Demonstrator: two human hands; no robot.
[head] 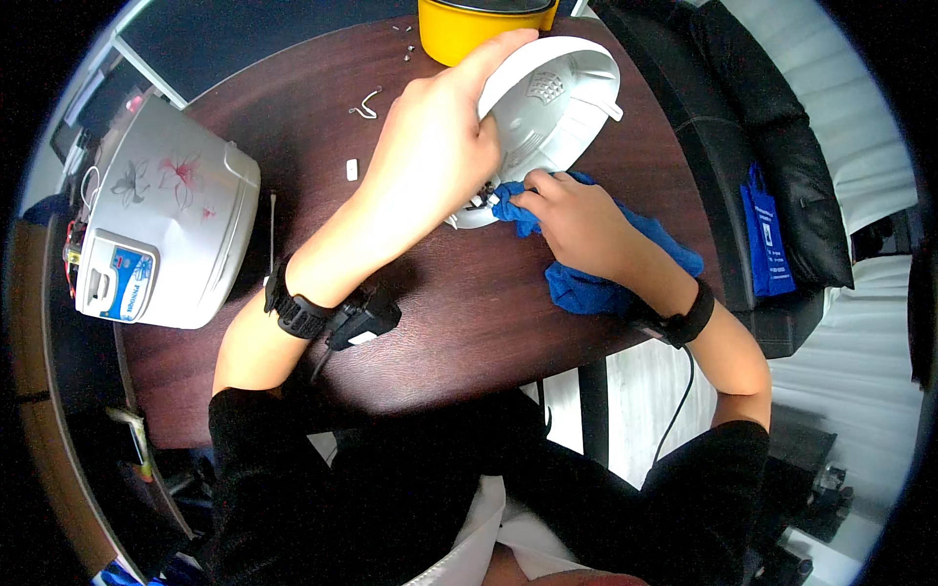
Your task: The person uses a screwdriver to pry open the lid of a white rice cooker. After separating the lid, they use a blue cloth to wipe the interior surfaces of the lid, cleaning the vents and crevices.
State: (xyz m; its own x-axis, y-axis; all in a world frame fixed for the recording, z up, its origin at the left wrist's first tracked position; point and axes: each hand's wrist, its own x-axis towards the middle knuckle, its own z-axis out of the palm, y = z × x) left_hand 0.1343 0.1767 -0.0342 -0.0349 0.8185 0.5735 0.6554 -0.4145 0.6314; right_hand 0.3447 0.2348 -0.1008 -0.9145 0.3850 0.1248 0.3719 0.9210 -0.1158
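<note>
A hollow white plastic cover (564, 139) with a vented patch inside is propped up at a tilt above the table. My left hand (447, 124) grips its rim on the left side, thumb on the inside. Bunched in my right hand (571, 216) is a blue cloth (623, 242), whose end presses near small dark fittings (484, 196) at the cover's lower end. Much of the cloth trails onto the table below the right wrist. My left hand hides part of the cover's outer side.
At left, a white rice cooker body (176, 212) with a flower print lies on the dark wooden table (454, 315). Around are a bent wire (368, 105), a small white plastic piece (352, 169), a thin stick (272, 227), small screws (409, 51) and a yellow pot (476, 29).
</note>
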